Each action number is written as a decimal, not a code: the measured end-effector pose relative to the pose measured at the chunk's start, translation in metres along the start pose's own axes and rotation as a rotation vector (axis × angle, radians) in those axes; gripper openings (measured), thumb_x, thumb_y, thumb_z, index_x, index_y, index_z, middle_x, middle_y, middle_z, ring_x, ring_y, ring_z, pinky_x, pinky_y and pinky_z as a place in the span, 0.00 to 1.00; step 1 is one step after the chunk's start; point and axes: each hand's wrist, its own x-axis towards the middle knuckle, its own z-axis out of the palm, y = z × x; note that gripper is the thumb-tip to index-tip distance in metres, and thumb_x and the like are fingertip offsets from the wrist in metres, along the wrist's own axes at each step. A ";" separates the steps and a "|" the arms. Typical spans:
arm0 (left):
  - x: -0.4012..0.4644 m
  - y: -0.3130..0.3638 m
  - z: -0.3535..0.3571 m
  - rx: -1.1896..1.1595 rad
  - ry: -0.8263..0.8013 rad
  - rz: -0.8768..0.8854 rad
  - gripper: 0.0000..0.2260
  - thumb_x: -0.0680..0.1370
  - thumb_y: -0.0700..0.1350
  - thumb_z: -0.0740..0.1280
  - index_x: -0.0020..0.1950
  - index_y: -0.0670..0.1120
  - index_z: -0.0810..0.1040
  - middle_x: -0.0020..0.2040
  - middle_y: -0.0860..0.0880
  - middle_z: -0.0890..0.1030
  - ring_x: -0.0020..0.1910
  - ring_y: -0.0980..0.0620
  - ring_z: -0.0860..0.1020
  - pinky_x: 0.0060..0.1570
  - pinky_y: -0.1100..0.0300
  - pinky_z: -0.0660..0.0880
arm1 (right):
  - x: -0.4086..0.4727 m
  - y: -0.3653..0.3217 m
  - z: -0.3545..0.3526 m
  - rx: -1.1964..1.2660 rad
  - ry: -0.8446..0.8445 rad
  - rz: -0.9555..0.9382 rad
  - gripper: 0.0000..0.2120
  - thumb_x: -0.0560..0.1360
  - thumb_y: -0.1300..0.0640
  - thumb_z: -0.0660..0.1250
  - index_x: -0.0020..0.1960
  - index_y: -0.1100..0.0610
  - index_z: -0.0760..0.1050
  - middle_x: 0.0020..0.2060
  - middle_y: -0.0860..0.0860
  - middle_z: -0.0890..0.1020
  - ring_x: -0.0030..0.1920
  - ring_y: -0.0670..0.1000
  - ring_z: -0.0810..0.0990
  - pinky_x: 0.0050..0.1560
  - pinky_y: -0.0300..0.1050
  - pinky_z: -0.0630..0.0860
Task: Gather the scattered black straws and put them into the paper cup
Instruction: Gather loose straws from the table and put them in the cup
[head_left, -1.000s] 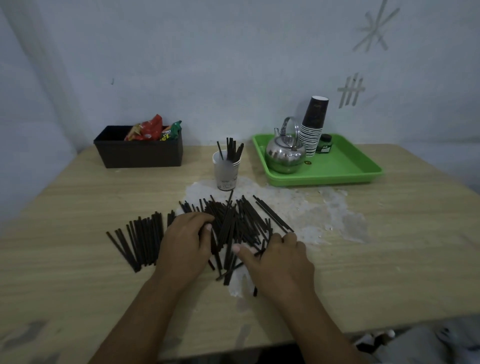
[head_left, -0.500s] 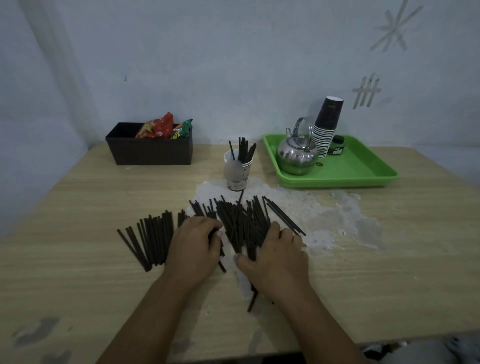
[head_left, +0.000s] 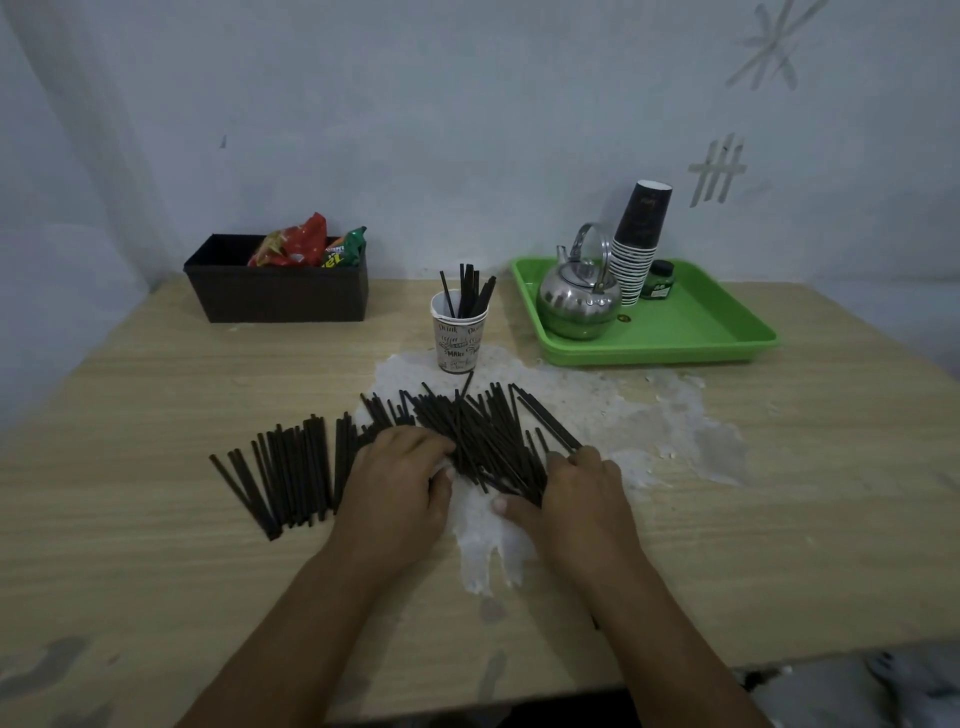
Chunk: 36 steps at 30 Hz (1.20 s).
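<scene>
— Looking down at the worktop, what have your hands got?

— I have both hands on the middle heap of black straws, one at each side. My left hand has its fingers curled against the heap's left flank; my right hand has its fingers bent round the right flank, thumb lying on the pale patch near the front edge. Whether either hand really grips straws or only presses on them, I cannot tell.

— And the rest of them?

— A second fan of straws lies flat just left of my left hand, towards the left edge.

— The cup?

— The paper cup stands upright behind the heap, towards the back edge, with several straws standing in it. One loose straw leans at its base.

— Anything else back there?

— A dark box of snack packets at the back left; a green tray at the back right with a metal kettle, a stack of cups and a small jar.
</scene>
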 end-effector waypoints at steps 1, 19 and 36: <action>0.000 0.001 0.000 0.002 0.002 0.002 0.12 0.75 0.47 0.63 0.57 0.49 0.78 0.54 0.51 0.79 0.56 0.49 0.73 0.54 0.51 0.70 | 0.000 0.001 0.000 0.006 -0.002 -0.005 0.28 0.72 0.35 0.67 0.60 0.56 0.74 0.57 0.55 0.72 0.60 0.56 0.68 0.57 0.47 0.69; 0.035 0.000 0.009 0.079 -0.191 0.100 0.26 0.79 0.60 0.49 0.72 0.50 0.65 0.73 0.48 0.66 0.73 0.47 0.60 0.70 0.45 0.60 | 0.017 0.012 0.002 -0.008 0.004 -0.048 0.09 0.79 0.60 0.63 0.58 0.59 0.72 0.56 0.57 0.76 0.56 0.57 0.75 0.45 0.43 0.63; 0.029 -0.003 0.016 0.113 -0.268 0.020 0.27 0.78 0.61 0.44 0.75 0.53 0.58 0.77 0.53 0.58 0.76 0.51 0.50 0.73 0.51 0.49 | 0.032 0.044 -0.030 -0.066 -0.123 -0.196 0.04 0.80 0.62 0.59 0.53 0.54 0.68 0.37 0.48 0.73 0.38 0.52 0.73 0.30 0.42 0.63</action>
